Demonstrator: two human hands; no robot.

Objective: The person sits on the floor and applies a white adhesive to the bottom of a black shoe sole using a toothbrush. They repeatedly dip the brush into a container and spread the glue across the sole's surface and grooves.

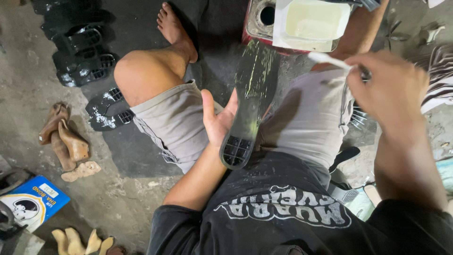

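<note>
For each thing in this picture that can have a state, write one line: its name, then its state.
Black sole: held in the left hand, upper face wet and streaked.
Brush: gripped in the right hand, lifted off the sole.
White tub: open, holding pale glue.
Soles on the floor: laid out, glossy.
Wooden lasts: lying loose.

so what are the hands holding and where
Left hand holds the black shoe sole along its edge near the heel; right hand pinches a white brush handle.

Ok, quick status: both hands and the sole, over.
Left hand cradles black shoe sole, wet streaks on it. Right hand grips white brush beside glue tub. Nothing between brush and sole.
</note>
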